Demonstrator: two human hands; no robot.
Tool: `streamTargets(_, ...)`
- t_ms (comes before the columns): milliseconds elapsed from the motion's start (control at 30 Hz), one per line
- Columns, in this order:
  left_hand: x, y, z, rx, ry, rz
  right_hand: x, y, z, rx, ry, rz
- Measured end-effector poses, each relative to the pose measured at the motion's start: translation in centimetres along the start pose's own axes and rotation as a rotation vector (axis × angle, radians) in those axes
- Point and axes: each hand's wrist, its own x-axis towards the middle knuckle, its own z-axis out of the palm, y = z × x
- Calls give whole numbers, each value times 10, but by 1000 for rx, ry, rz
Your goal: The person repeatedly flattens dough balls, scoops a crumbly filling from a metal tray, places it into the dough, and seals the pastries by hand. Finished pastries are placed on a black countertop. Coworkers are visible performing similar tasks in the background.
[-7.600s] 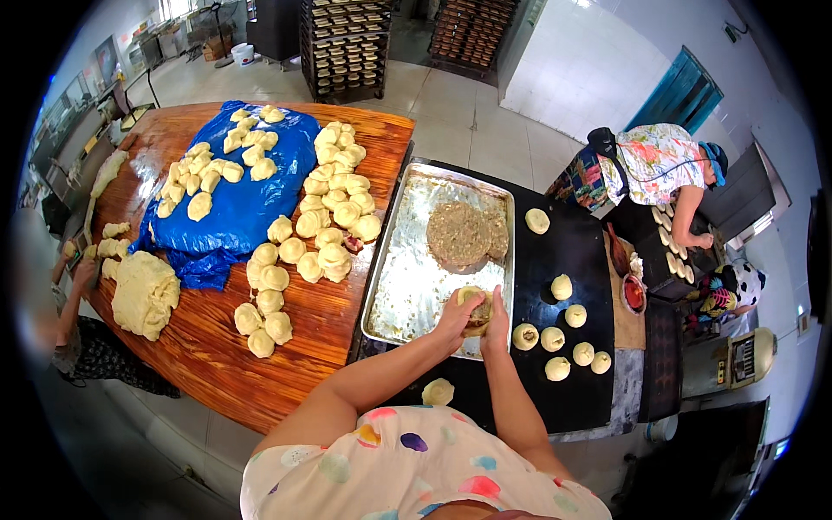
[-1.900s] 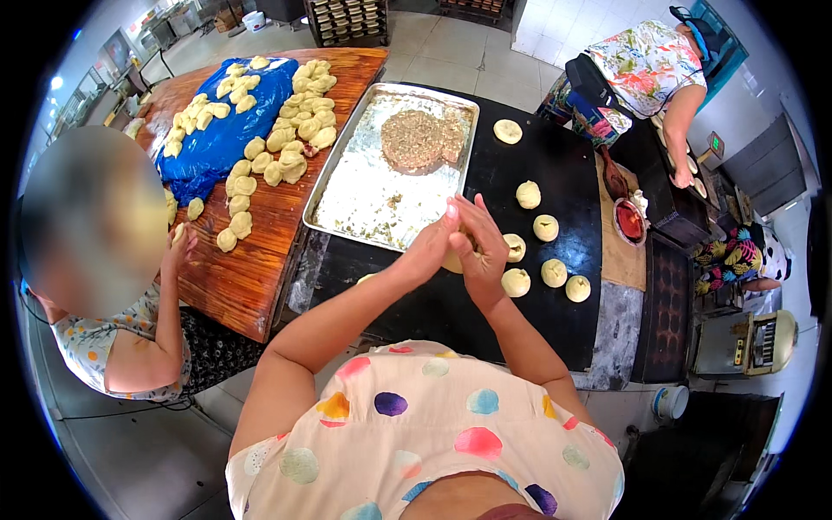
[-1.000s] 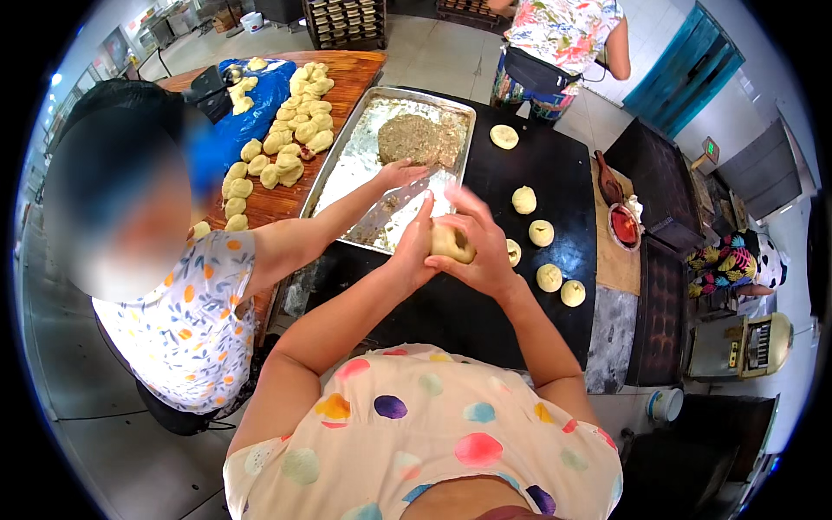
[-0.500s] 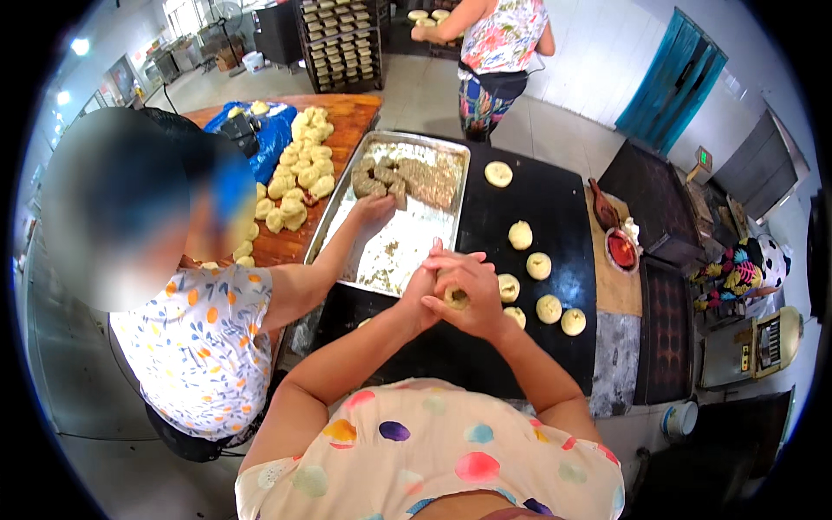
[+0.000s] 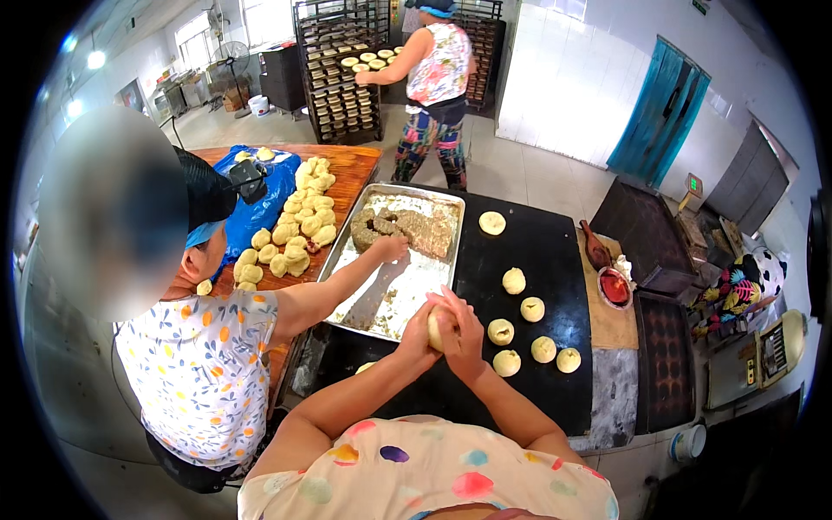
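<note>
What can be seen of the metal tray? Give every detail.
The metal tray is a shallow, rectangular, silvery pan with a low raised rim. It lies flat, straddling the wooden table and the black work surface. A brownish crumbly filling is heaped at its far end; the rest is bare, smeared with pale crumbs. A co-worker's hand reaches into the filling. The person's own hands are near its closest corner, not touching it.

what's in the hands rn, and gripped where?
A dough ball, cupped between both hands: left hand wraps its left side, right hand covers the top and right. Only a sliver of dough shows between them.
</note>
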Motion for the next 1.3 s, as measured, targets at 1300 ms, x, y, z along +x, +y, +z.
streamTargets(1300,5,-6,17,-21,348,-330,-24,29,-20,685,183,606)
